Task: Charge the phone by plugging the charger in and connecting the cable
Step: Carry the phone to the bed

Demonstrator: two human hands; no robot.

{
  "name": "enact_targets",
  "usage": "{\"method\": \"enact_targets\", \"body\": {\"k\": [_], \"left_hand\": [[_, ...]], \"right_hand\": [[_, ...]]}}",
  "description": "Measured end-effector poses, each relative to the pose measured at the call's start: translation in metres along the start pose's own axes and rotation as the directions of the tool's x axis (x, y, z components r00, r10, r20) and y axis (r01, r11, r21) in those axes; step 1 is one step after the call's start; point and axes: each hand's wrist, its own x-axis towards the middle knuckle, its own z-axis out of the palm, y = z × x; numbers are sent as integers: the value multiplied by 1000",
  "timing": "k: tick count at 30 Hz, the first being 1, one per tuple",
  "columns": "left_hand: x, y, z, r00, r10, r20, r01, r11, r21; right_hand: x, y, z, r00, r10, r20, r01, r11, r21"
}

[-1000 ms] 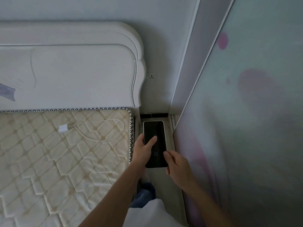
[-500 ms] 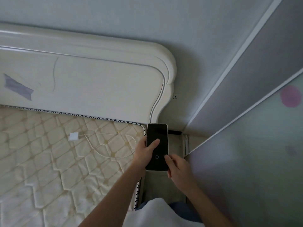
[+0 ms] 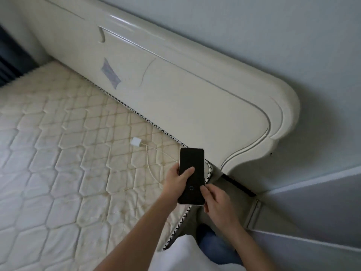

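A phone point(image 3: 191, 165) with a dark screen is held upright above the mattress corner. My left hand point(image 3: 176, 181) grips its left side, thumb resting on the screen. My right hand point(image 3: 216, 202) touches the phone's lower right edge with its fingertips. A white charger plug point(image 3: 136, 142) lies on the quilted mattress point(image 3: 58, 163), left of the phone. Its white cable point(image 3: 151, 169) loops toward my left hand and disappears behind it. A wall socket point(image 3: 270, 154) shows as a small dark mark just right of the headboard's lower edge.
A cream headboard point(image 3: 185, 90) runs diagonally behind the mattress, with a grey tape patch point(image 3: 110, 75) on it. A narrow gap of floor point(image 3: 220, 194) lies between bed and a sliding door track point(image 3: 253, 214). My blue-clad leg point(image 3: 216, 247) stands in that gap.
The view has swung left and tilted, so the mattress and headboard now fill the frame. Both hands keep the same hold on the phone. Charger and cable lie unmoved.
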Motion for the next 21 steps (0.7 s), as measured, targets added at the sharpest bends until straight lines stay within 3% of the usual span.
{"method": "enact_targets", "body": {"k": [5,12,21], "left_hand": [[11,11,-12,978,-9,-207,-18,992,-129],[-1,2,-40,885,-47,-464,-89,960,-267],[-28,-27,-68,719,-143,-680,-180,907,-381]], "right_hand": [[54,-17,-6,968,-57,243,67,997,-34],[96,-32,16,806,-131,577,224,970,-92],[106,-39,65,626,-125,769,295,951,-86]]}}
